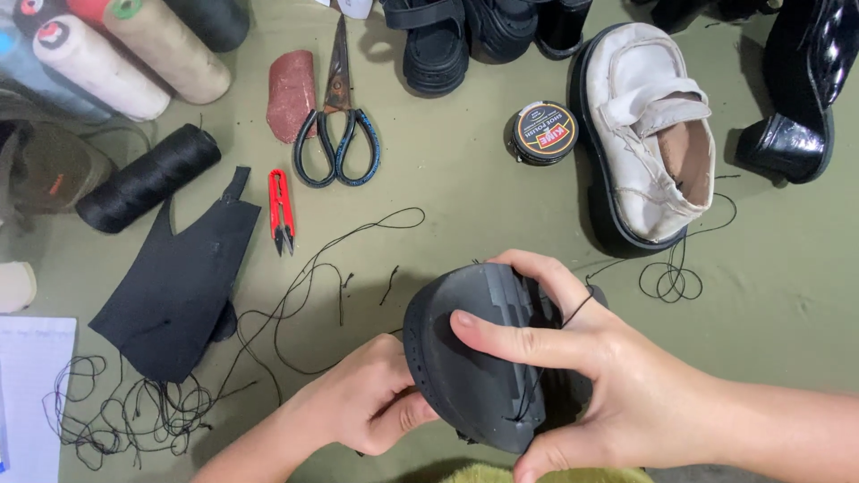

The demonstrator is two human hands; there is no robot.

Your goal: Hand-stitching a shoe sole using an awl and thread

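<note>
1. At the far left lie big cones of thread, cream and tan, side by side.
2. Just near of them lies a black spool of thread, tipped on its side.
3. At the near left edge sits a white sheet of paper.
4. Beside the paper, a flat black piece of leather lies on the green table. Loose black thread curls all around it.
5. Just right of the leather are small red thread snips.
6. Farther away lies a reddish rubbing block, and right next to it are big scissors with dark handles.
7. The left hand is near the middle. Its fingers are curled shut and it pinches the left edge of the black shoe.
8. The black shoe is in the near middle, held up between both hands. Its sole faces up. Little holes run along its left edge.
9. A round tin of shoe polish sits far from the shoe, with its lid on.
10. The right hand grips the shoe from the right. Its fingers are spread over the sole, and the thumb presses underneath. A black thread crosses its fingers.
11. A cream shoe with a black sole lies far right of the tin.
12. A shiny black heeled boot stands at the far right.
13. Black sandals sit at the far edge, in the middle.
</note>
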